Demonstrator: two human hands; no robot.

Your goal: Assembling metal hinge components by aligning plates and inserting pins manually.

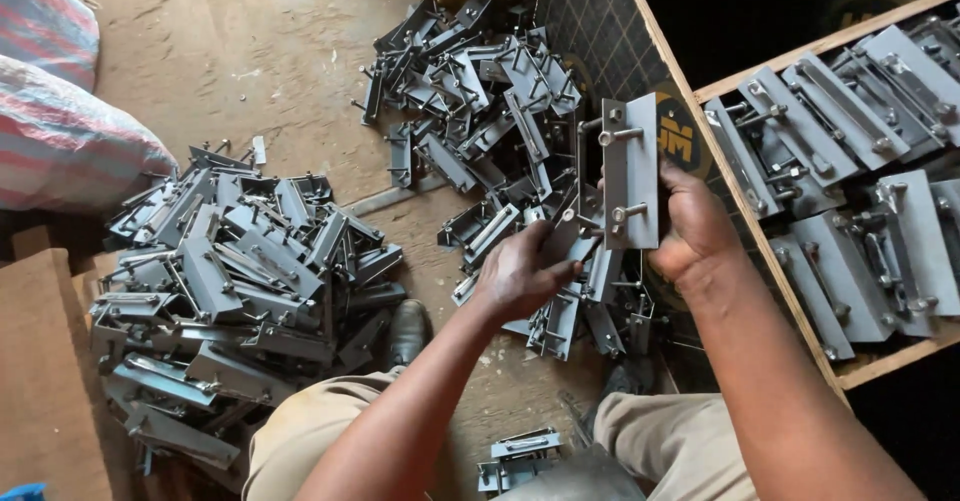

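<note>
Everywhere, piled metal brackets (240, 281) around hands.

On my left I see a big heap of grey metal latches (235, 291) piled on the dirt floor (260, 51). A second heap (480, 101) lies farther off, near the middle, with a flat metal strip (395, 197) lying on the ground just beside it. To the right a wooden crate (770, 291) holds more latch plates (850, 171) laid in rows. Striped woven sacks (60, 111) sit at the far left, and a brown slab, possibly cardboard (45, 381), lies near them. A few more latches (520, 456) rest close to me, at the bottom.
</note>
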